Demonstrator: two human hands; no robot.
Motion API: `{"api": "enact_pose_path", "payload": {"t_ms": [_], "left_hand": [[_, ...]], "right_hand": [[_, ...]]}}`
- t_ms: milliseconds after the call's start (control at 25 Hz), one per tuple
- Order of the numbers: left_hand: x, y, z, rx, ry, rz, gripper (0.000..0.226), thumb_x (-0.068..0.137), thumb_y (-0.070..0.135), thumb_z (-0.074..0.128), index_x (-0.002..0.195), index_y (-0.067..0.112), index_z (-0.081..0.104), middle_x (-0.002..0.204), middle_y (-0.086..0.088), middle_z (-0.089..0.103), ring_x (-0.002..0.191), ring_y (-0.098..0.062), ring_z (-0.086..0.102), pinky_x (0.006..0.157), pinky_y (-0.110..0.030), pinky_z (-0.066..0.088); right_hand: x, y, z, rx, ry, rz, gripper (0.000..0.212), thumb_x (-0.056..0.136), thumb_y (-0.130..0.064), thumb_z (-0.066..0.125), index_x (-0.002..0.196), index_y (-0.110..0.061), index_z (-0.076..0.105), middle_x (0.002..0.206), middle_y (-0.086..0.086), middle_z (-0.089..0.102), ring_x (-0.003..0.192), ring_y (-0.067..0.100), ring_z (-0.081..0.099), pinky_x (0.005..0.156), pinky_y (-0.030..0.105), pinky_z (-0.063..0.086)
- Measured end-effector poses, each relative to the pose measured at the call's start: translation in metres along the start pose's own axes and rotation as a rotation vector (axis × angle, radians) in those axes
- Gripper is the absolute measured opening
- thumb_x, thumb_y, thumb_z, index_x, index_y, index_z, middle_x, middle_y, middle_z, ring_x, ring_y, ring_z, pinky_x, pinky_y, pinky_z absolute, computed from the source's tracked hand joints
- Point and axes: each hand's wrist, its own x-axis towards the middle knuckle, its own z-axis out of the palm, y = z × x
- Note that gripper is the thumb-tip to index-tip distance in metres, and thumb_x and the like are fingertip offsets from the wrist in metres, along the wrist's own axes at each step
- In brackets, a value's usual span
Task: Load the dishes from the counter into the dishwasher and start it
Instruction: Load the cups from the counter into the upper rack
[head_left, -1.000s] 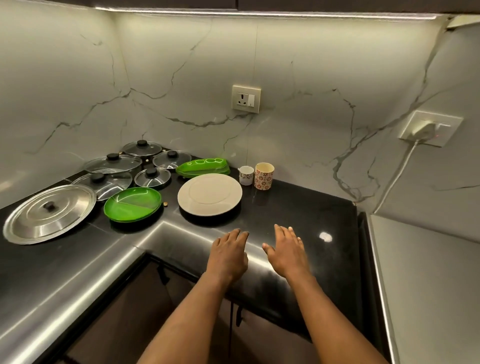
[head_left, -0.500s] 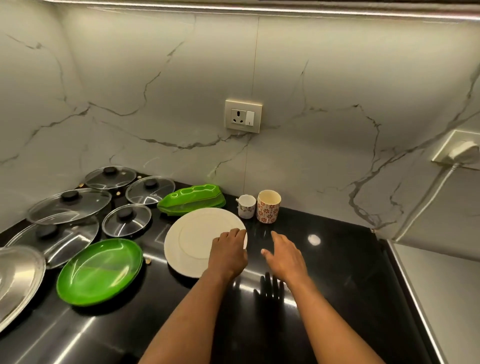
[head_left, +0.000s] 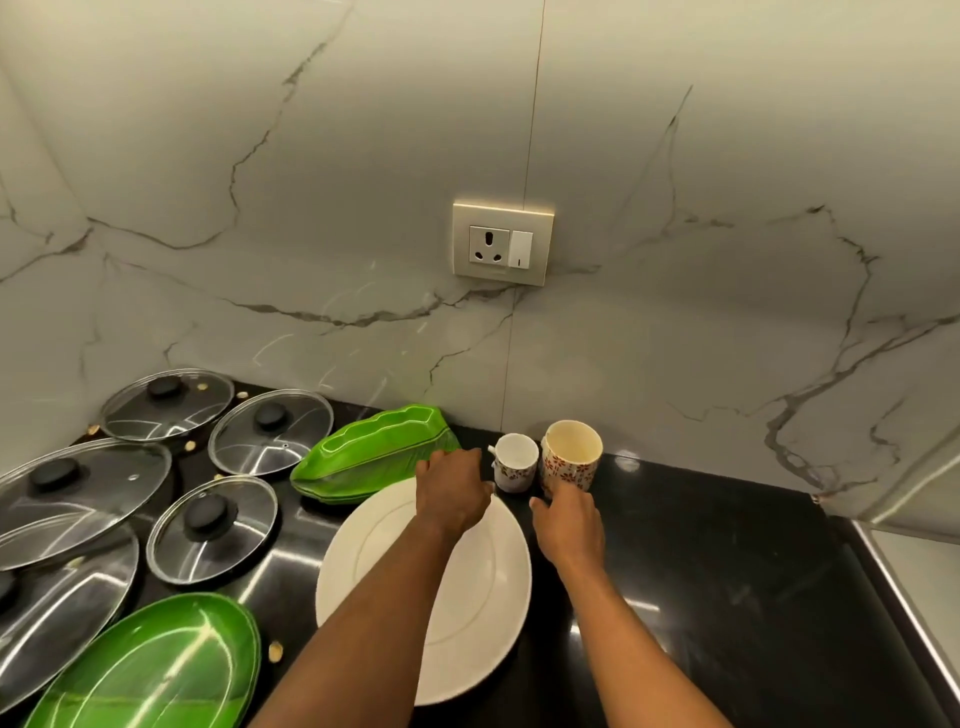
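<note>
While both arms reach across the black table (head_left: 727, 571), the 2 cups stand side by side at its far edge, against the marble wall (head_left: 311, 208). The small cup (head_left: 514, 462) is white with a faint pattern and a handle on its left. The tall cup (head_left: 571, 454), with red flowers, stands just to its right, almost touching it. Both are upright.

Knuckles up, the left hand (head_left: 454, 491) hangs over the far rim of the white plate (head_left: 483, 587), just beside the small cup. Its fingers bend down out of sight, so whether its grip is clenched, released or grasping anything cannot be told. Nearer the table's front, the right hand (head_left: 569, 525) lies low with its grip released, fingers stretched loosely toward the foot of the tall cup. Its fingertips reach that foot, though actual contact cannot be made out.

Directly in front of the cups, the white plate lies flat on the table, partly under the left forearm. Behind the plate's left side sits a stack of green leaf-shaped trays (head_left: 374, 452). A green plate (head_left: 150, 670) lies at the near left. Further left, 5 lids (head_left: 210, 519) with black knobs rest close together, some overlapping. Above the cups, a socket (head_left: 501, 244) with 1 switch is set into the wall.
</note>
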Motion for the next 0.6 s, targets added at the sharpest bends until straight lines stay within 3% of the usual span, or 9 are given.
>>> {"api": "enact_pose_path", "payload": {"t_ms": [160,400,600], "left_hand": [[0.044,-0.001,0.006,-0.027,-0.049,-0.037,0.032,0.084,0.031,0.061,0.115,0.024,0.060,0.118,-0.002,0.065,0.121,-0.028,0.049,0.092,-0.037,0.032],[0.086,-0.001,0.029,-0.077,-0.214,-0.076,0.056,0.072,0.035,0.076,0.126,0.030,0.059,0.125,0.003,0.064,0.125,-0.025,0.050,0.097,-0.041,0.027],[0.095,-0.004,0.038,-0.124,-0.186,-0.057,0.056,0.069,0.040,0.080,0.121,0.033,0.062,0.121,0.006,0.066,0.123,-0.025,0.052,0.099,-0.043,0.025]], "right_hand": [[0.027,0.000,0.028,0.023,-0.017,0.054,0.020,0.093,-0.028,0.061,0.111,-0.019,0.064,0.109,0.004,0.067,0.099,0.025,0.063,0.077,0.035,0.053],[0.044,-0.005,0.054,0.022,0.030,0.127,0.018,0.092,-0.028,0.062,0.107,-0.018,0.065,0.104,0.005,0.067,0.096,0.026,0.063,0.077,0.036,0.052],[0.057,-0.009,0.060,0.056,0.086,0.106,0.013,0.089,-0.027,0.063,0.097,-0.018,0.067,0.095,0.005,0.068,0.087,0.027,0.063,0.072,0.041,0.055]]}}
